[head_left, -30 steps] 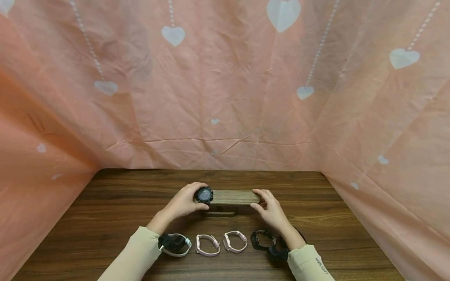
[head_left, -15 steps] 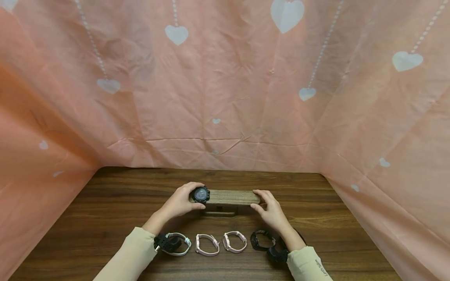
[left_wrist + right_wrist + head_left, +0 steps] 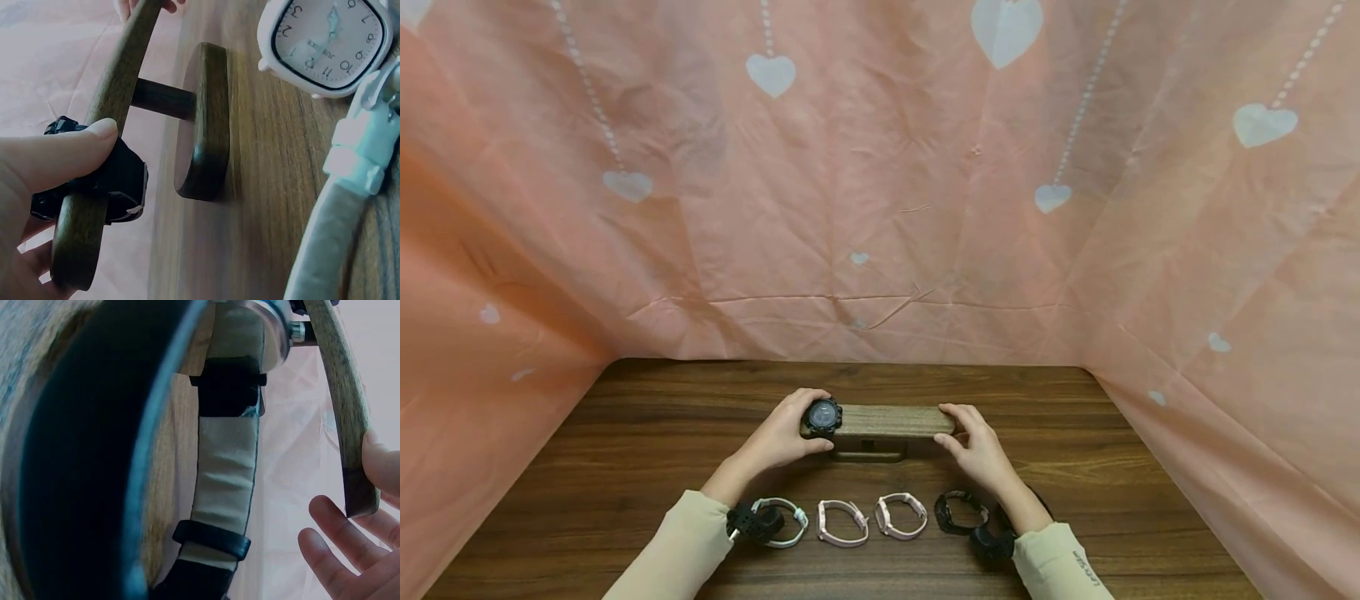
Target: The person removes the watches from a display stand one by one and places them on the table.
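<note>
A wooden T-bar watch stand (image 3: pixel 891 421) stands on the table, its long bar crosswise above a small base. Near the bar's left end, a chunky black wristwatch (image 3: pixel 823 417) encircles the bar, its dial facing up. My left hand (image 3: pixel 781 431) grips this watch, thumb on the near side and fingers on the far side. In the left wrist view the thumb presses on the black watch (image 3: pixel 103 175) and the bar's end sticks out below it. My right hand (image 3: pixel 979 447) holds the bar's right end between thumb and fingers.
In a row nearer me lie a white watch (image 3: pixel 784 523), two pale pink watches (image 3: pixel 842 525) and a black-strapped watch (image 3: pixel 958 512). The outer two are close under my wrists. A pink curtain (image 3: pixel 880 333) encloses the table's back and sides.
My left hand has slid the black watch leftward along the bar, toward its left end. The right hand has kept its hold on the other end.
</note>
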A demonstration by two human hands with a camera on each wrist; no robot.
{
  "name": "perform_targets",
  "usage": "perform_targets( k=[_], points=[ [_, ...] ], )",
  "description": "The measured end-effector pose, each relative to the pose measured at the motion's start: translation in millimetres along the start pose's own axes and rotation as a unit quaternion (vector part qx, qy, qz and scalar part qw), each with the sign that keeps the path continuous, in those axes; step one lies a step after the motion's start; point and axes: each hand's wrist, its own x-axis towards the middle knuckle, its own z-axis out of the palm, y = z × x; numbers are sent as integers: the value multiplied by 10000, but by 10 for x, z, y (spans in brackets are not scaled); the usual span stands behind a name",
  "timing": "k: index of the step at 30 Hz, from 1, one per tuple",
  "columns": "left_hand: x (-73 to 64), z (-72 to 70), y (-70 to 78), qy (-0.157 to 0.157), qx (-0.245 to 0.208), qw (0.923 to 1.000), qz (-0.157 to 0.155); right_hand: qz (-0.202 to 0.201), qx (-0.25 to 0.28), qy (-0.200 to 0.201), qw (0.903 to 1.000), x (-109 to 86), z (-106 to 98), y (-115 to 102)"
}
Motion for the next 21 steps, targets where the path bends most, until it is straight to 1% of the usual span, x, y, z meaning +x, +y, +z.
perform_targets(
  k=[4, 9, 15, 21],
  points=[
    [-13, 11, -29, 149, -75, 9999, -9, -28, 30, -12, 10000, 0, 1, -7],
    [-42, -10, -70, 311, -159, 9994, -16, -50, 55, -10, 10000, -1, 2, -7],
    [-76, -40, -125, 412, -194, 9989, -101, 4, -23, 17, 10000, -1, 0, 5],
    [-123, -68, -139, 472, -274, 9983, -211, -22, -20, 7, 10000, -13, -4, 1]
  ],
)
